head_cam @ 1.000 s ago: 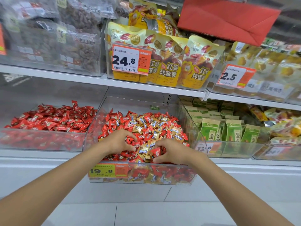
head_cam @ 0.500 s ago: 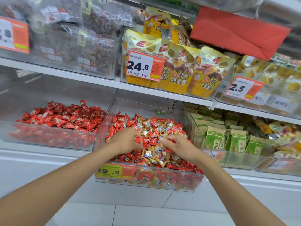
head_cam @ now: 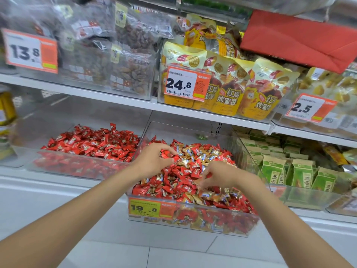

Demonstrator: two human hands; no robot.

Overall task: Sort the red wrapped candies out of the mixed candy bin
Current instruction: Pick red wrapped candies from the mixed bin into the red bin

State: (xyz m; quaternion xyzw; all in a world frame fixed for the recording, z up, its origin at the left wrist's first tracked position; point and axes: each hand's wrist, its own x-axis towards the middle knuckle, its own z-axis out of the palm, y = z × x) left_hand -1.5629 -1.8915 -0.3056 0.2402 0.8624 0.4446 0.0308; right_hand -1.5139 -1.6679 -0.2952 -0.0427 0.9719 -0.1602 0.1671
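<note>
A clear mixed candy bin [head_cam: 185,132] on the lower shelf holds a heap of red wrapped candies [head_cam: 185,171] mixed with gold wrapped candies [head_cam: 204,157]. My left hand [head_cam: 152,161] is over the bin's left side, its fingers curled round a few red candies [head_cam: 167,154]. My right hand [head_cam: 224,176] is lower and to the right on the heap. Its blurred fingers curl down and pinch a bit of red wrapper. To the left, a second clear bin [head_cam: 29,136] holds only red candies [head_cam: 92,144].
Green snack packs [head_cam: 301,175] fill the bin to the right. The shelf above [head_cam: 116,99] carries yellow sweet-potato bags [head_cam: 228,97], clear bags of dried fruit [head_cam: 125,70] and price tags. A 19.8 tag [head_cam: 144,207] sits on the mixed bin's front.
Both hands have moved deeper over the heap. The left hand rose with red candies in its curled fingers, and the right hand shifted right and curled its fingers. The view moved closer and leftward.
</note>
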